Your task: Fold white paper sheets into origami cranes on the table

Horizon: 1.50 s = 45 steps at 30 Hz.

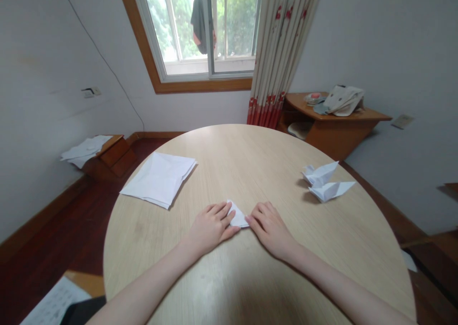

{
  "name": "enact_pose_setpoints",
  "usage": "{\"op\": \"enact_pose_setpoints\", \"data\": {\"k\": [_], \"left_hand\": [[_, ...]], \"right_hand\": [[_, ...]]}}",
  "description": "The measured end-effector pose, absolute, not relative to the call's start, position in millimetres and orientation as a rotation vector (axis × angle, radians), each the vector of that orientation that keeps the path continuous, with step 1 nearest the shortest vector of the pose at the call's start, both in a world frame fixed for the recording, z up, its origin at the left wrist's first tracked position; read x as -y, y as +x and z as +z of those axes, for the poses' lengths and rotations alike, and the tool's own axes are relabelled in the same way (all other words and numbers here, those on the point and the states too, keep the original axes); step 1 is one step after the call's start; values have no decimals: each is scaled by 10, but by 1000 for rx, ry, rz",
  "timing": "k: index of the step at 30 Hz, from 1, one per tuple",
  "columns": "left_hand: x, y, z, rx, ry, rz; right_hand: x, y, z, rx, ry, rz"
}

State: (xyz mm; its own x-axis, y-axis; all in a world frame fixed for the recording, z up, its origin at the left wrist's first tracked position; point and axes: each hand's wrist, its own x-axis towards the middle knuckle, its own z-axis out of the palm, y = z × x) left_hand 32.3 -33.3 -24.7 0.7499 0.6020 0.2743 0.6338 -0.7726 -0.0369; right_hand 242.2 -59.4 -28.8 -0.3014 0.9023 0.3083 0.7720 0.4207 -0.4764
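Observation:
A small folded piece of white paper, roughly triangular, lies on the round table just in front of me. From the left, my left hand holds it against the tabletop, with fingertips over its left side and the thumb along its lower edge. The fingers of my right hand are curled and closed at the paper's right corner, partly hiding that tip. Two folded white paper birds sit close together toward the right side of the table.
A stack of white paper sheets rests on the left part of the round wooden table. Beyond the table are a window, a curtain and a corner desk with a bag. Papers top a low cabinet at left.

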Motion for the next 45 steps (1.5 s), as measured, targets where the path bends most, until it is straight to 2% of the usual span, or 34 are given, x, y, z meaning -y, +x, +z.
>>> {"op": "enact_pose_setpoints", "data": {"k": [7,12,22,27,33,45], "left_hand": [[362,358,-233,976,-2813,-531],[365,361,-253,1077,-2865,-656],[440,434,-280,1719,-3281,-1698],[456,475,-238,1929,-3189,-2122],[488,480,-160,1955,-3248,-1835],[497,461,-95,1600,-3302,-1663]], "right_hand": [[566,2436,-294,2031,-1353,745],[545,2450,-282,1855,-1327,884],[593,2422,-211,1789,-1269,818],[605,2413,-165,1839,-1230,767],[619,2403,-123,1861,-1188,780],[602,2405,-174,1838,-1153,863]]}}
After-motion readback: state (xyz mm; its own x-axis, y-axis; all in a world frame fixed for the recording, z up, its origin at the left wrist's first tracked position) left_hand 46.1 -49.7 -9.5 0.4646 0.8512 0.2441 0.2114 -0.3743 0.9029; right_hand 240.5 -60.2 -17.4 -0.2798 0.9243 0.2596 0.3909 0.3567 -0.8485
